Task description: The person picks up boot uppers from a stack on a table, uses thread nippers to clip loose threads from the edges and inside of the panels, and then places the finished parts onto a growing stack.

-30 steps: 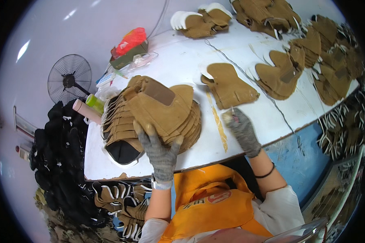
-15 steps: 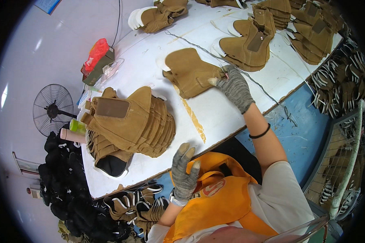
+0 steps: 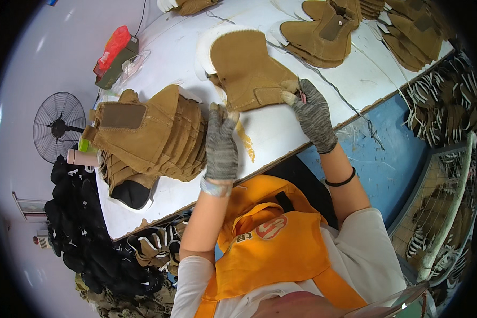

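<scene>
On the white bench (image 3: 163, 61), between a stack of brown uppers (image 3: 138, 146) and a grey cord (image 3: 350, 104), lies a brown piece (image 3: 249, 69) with a white left border. The gloved right hand (image 3: 315, 116) has a narrow grip, pinching its right end. The gloved left hand (image 3: 221, 148) meets its near-left corner; whether that grip is closed, I cannot tell.

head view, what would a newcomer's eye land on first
The bright orange apron, low in the middle, would likely catch the eye first. Next comes the pile of brown shoe pieces at the left of the white table. Above the apron, the grey-gloved right hand grips another brown piece by its lower right corner.
</scene>
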Tool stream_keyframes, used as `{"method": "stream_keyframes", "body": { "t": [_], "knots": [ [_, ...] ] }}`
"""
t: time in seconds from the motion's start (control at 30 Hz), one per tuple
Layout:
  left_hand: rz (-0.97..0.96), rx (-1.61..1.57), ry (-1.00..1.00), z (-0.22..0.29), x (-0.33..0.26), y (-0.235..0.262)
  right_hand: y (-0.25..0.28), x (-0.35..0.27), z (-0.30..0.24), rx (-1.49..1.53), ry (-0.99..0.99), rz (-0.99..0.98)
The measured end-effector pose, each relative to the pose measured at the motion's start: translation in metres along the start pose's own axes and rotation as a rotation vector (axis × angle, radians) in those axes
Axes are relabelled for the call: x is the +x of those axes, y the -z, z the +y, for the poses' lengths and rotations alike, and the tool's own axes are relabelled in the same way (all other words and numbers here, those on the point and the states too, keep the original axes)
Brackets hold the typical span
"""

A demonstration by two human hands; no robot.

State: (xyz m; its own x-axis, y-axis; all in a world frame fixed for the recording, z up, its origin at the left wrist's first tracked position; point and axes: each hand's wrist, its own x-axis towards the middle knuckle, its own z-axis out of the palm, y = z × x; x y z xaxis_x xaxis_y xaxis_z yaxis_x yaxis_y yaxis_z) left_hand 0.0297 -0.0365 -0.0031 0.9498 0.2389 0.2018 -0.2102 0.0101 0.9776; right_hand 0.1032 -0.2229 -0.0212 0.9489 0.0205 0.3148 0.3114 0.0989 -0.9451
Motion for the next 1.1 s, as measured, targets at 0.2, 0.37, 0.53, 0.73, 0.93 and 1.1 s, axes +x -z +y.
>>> {"method": "stream_keyframes", "body": {
  "t": [0.2,0.37,0.53,0.73,0.93,1.1],
  "knots": [
    [-0.046,-0.576,0.38,0.001,0.02,-0.017,0.028,-0.007,-0.004,0.225,-0.225,0.019],
    [0.004,-0.608,0.312,0.019,0.012,-0.031,0.032,-0.011,-0.019,0.172,-0.082,0.155],
    [0.155,-0.549,0.197,0.018,0.023,-0.018,0.059,-0.003,-0.029,0.206,-0.036,0.324],
    [0.265,-0.164,0.142,0.002,0.058,-0.024,0.055,-0.008,-0.067,0.161,0.126,0.361],
    [-0.044,0.595,-0.581,0.022,0.01,-0.03,0.037,-0.019,-0.077,0.243,0.223,0.424],
    [-0.115,-0.017,0.012,0.072,-0.033,-0.046,0.022,-0.022,-0.07,0.289,0.184,0.388]
  ]
}}
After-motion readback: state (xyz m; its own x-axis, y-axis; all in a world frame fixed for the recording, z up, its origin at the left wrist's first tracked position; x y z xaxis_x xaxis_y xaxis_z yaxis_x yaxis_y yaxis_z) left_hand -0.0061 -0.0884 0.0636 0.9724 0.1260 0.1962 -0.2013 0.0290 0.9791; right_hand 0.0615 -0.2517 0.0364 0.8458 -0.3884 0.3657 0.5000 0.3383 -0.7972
